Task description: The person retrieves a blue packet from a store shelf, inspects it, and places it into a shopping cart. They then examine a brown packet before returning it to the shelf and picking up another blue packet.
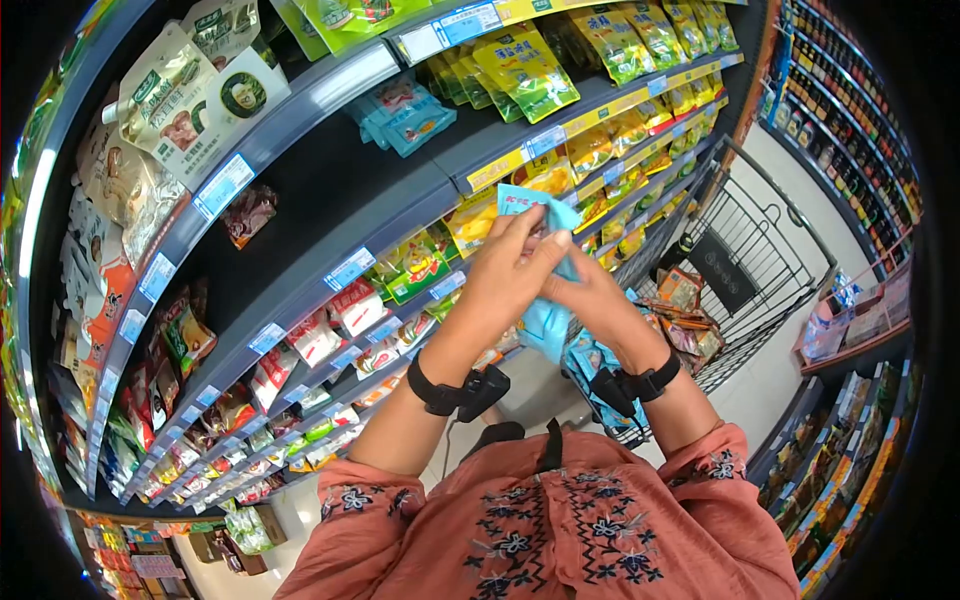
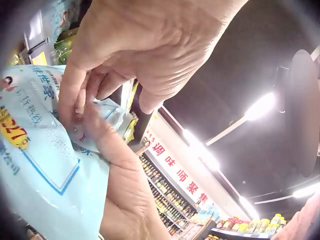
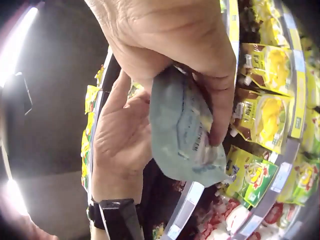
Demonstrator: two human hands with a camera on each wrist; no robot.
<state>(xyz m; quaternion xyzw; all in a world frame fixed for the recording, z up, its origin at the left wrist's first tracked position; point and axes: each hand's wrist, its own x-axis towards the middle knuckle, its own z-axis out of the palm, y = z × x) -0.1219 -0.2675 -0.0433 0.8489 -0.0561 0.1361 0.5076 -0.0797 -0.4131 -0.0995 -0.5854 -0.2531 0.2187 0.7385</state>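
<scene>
Both hands meet on a light blue plastic food packet (image 1: 547, 325) in front of the shelves. The left hand (image 1: 512, 262) lies over its upper part, and in the left wrist view its fingers pinch the crumpled film of the packet (image 2: 45, 175). From the other side the right hand (image 1: 598, 305) grips the same packet, with its thumb up against the left fingers. In the right wrist view the right fingers curl round the packet (image 3: 175, 130), while the left hand (image 3: 117, 142) is partly behind it. Printed text and a yellow "227" mark show on the film.
A wire shopping cart (image 1: 800, 290) stands to the right, holding orange-brown bags (image 1: 690, 335) and light blue packets (image 1: 592, 365). Similar blue packets (image 1: 408, 112) sit on the shelf ahead, near yellow-green bags (image 1: 525, 70). Shelves of bottles (image 1: 850, 110) rise at far right.
</scene>
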